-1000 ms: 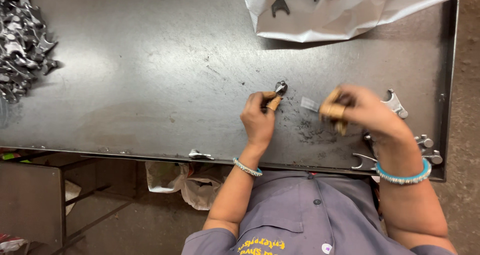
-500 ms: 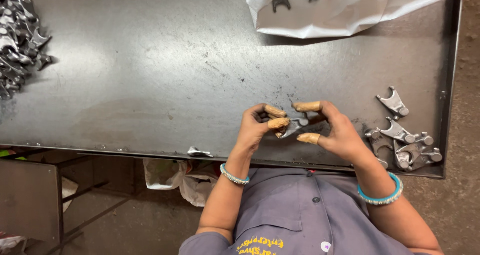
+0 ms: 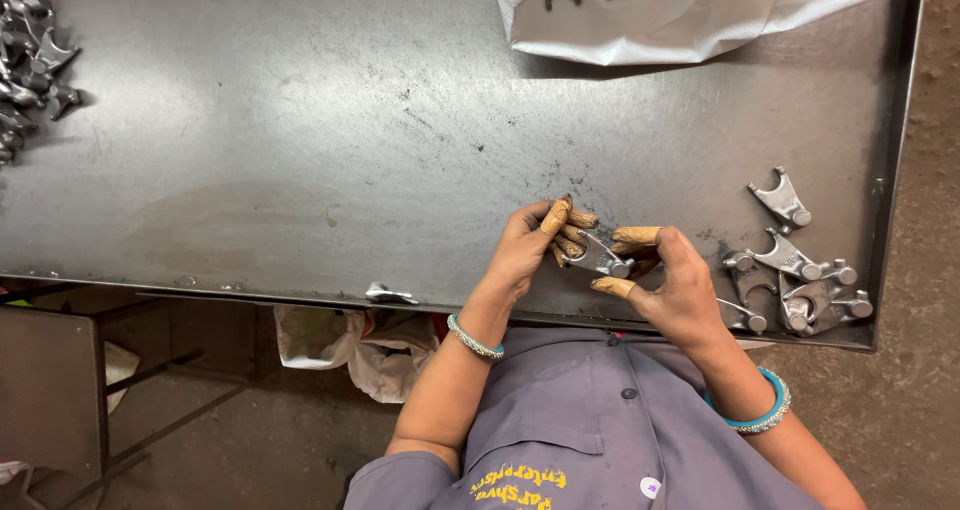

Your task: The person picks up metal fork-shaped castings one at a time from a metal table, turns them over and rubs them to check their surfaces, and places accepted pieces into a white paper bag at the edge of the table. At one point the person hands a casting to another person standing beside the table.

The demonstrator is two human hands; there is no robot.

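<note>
Metal part [image 3: 598,257] between both hands, loose parts [image 3: 800,275] right, bag [image 3: 690,10] behind

grey steel worktop [image 3: 300,140] in front of me, scratched and scuffed, raised lip along the right edge. brown concrete floor [image 3: 930,270] to my right and below. dark metal frame [image 3: 60,390] under the bench on my left, crumpled plastic bag [image 3: 350,345] hanging beneath the front edge. light is even, soft shadows.
</note>
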